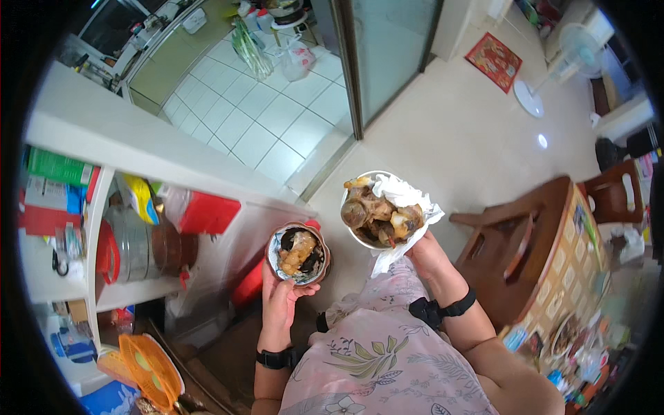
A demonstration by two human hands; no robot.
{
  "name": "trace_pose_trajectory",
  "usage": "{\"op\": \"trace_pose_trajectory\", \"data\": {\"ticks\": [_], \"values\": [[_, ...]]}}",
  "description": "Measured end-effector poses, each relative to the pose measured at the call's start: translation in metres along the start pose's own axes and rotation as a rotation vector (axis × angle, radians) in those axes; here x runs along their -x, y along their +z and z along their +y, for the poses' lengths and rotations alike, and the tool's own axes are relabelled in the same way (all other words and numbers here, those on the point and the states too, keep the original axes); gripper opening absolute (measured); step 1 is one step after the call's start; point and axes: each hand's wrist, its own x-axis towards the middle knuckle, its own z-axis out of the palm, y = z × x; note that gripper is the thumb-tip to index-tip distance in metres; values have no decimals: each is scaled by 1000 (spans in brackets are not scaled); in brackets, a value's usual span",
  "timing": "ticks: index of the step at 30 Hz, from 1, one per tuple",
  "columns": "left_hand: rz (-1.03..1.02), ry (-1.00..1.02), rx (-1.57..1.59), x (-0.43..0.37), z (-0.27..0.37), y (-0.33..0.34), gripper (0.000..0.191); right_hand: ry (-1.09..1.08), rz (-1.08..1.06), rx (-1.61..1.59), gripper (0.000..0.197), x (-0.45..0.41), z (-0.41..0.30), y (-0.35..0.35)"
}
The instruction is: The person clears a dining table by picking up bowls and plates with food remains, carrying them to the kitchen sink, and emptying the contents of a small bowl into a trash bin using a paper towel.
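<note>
My left hand (285, 295) holds a small bowl (324, 259) with a brown scalloped rim and a blue-and-white inside. A piece of light brown food (299, 251) lies in it among dark pieces. Higher and to the right, my right hand (430, 257) grips a larger white bowl (363, 241), partly hidden by the food and paper. It is heaped with meat bones (373, 210), and crumpled white tissue (391, 192) lies on top and hangs over its side. The two bowls are apart. Both wrists wear black bands.
White shelves (101, 249) with boxes and a large jar stand at left, above an orange basket (150, 368). A glass sliding door (358, 78) borders the tiled kitchen floor ahead. At right are a wooden chair (498, 244), a cluttered table (550, 275) and a floor fan (529, 98).
</note>
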Motion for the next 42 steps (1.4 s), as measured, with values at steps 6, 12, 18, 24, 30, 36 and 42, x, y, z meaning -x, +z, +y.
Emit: {"op": "trace_pose_trajectory", "data": {"ticks": [6,12,18,24,30,36,42], "values": [[112,99,79,-121,51,14,55,67,-54,212,35,-121,-92,27],[270,151,166,-213,116,18,49,183,-120,157,39,-245,-171,76],[488,187,276,-270,151,21,42,198,-326,280,47,-348,-241,153],[628,201,261,-364,205,-7,49,213,-413,253,40,-472,-277,263],[681,173,282,-445,268,-56,54,253,-511,134,40,-579,-303,356],[839,221,324,-511,307,-113,43,246,-473,295,34,-686,-320,386],[886,283,315,-628,330,-189,42,290,-365,359,34,-805,-355,433]]}}
